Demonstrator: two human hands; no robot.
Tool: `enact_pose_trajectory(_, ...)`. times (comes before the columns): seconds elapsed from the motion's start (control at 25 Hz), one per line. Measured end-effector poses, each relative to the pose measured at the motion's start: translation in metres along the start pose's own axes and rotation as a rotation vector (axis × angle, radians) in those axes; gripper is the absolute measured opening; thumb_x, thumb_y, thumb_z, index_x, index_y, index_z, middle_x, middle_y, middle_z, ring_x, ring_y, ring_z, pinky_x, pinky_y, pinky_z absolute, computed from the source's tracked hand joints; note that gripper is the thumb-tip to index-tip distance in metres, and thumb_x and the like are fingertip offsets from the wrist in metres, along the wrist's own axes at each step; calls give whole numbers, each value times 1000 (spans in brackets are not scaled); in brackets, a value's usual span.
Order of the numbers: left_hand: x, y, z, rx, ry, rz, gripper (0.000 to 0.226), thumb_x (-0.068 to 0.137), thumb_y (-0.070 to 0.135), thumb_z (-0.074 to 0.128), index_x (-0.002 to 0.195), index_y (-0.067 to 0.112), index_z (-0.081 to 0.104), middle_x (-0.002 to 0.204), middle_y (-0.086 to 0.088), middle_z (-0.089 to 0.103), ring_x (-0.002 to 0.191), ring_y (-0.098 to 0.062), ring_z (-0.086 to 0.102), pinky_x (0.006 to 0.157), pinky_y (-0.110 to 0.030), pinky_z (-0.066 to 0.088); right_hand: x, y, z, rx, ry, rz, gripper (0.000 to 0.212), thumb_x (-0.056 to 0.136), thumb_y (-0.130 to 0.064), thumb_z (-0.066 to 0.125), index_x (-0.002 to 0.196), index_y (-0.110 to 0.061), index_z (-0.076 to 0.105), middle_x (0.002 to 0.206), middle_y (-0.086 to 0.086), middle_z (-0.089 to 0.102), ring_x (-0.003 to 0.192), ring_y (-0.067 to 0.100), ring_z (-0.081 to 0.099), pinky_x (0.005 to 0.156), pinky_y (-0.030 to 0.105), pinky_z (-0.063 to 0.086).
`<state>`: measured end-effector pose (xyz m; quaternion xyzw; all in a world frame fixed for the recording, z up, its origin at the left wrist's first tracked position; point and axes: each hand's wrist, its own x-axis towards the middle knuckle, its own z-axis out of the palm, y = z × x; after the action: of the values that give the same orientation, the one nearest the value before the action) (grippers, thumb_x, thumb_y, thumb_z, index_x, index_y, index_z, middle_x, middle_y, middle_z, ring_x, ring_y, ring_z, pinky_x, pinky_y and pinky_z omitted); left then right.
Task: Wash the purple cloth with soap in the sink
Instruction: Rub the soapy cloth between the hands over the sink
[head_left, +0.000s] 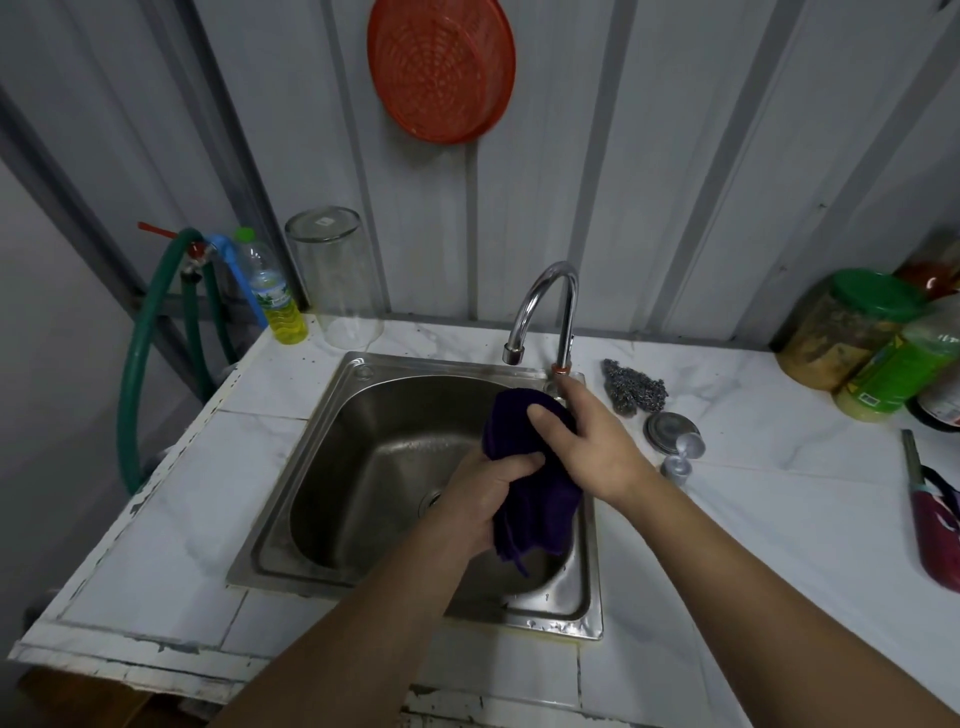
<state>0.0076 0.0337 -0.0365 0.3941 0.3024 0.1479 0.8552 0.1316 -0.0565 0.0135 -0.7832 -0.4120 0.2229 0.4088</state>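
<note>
The sink (332, 499) is set into the table (753, 519), with the tap (545, 306) at its far right rim. Over the basin's right side, both hands grip the cloth (524, 467): the left hand (488, 499) nearer, the right hand (587, 447) farther. A bottle (270, 291) and a glass jar (337, 275) stand at the far left; a scourer (634, 387) lies right of the tap, jars (852, 327) at the far right.

The purple cloth (535, 467) covers most fingers of the left hand (483, 499) and of the right hand (587, 441). Far right of the fingers, the frame edge cuts the jars (883, 343) and a red object (935, 530) on the desk (753, 519) — jar labels are blurred. Behind the cloth, part of the sink (363, 457) is hidden.
</note>
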Motion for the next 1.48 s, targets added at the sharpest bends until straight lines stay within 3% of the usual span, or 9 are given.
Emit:
enact_pose_trajectory(0.16,-5,13,-8,125,-54,-1,46,77,3,76,121,17,70,110,-14,79,98,-29,76,71,-34,62,22,-5,-1,156,-208,105,43,88,-57,65,120,-29,63,109,-10,74,93,9,70,79,25,57)
enact_pose_trajectory(0.28,-5,21,-14,214,-35,-76,40,74,7,76,113,19,74,107,-12,80,95,-27,76,71,-35,62,28,0,3,-34,-132,32,14,92,-40,68,84,-30,64,70,-9,70,65,5,65,53,12,47)
enact_pose_trajectory(0.4,-10,25,-22,245,18,-227,31,84,22,77,114,17,72,104,-8,81,95,-25,76,77,-38,60,29,2,15,-99,102,-11,15,97,-35,62,95,-21,62,81,-4,67,74,14,64,63,26,49)
enact_pose_trajectory(0.56,-4,21,-37,60,208,-132,35,94,35,67,123,15,66,102,-9,81,96,-30,76,73,-43,63,17,-5,43,308,405,105,16,102,-27,53,109,-14,59,97,5,69,93,27,67,82,42,54)
enact_pose_trajectory(0.8,26,36,-36,-30,382,0,54,89,64,59,85,10,62,79,-12,62,78,-31,60,84,-47,49,-31,-30,105,266,381,-159,3,88,-40,60,88,-37,61,81,-13,66,76,9,64,66,38,57)
enact_pose_trajectory(0.92,30,41,-35,-64,341,-62,51,88,60,61,65,15,62,61,-8,55,59,-27,58,64,-35,51,-11,-46,120,34,471,-32,39,79,-66,59,67,-29,55,66,-10,62,63,11,61,58,38,54)
enact_pose_trajectory(1.12,44,44,-7,112,423,-62,28,84,33,61,79,9,74,83,-18,74,80,-34,71,79,-48,59,58,-29,77,247,476,481,40,96,-44,56,71,-15,66,69,6,65,82,34,69,73,32,52)
enact_pose_trajectory(1.36,51,50,-40,-35,506,-112,37,96,26,49,62,11,49,50,-6,53,53,-27,54,60,-35,45,27,-40,142,192,511,258,49,85,-58,43,60,-21,61,58,-1,67,61,20,66,58,31,51)
enact_pose_trajectory(1.48,43,30,-35,2,409,-206,35,93,34,48,71,11,62,65,-12,64,60,-26,62,61,-33,51,49,-24,119,227,462,441,40,96,-45,49,73,-18,68,74,9,72,69,26,67,62,30,50)
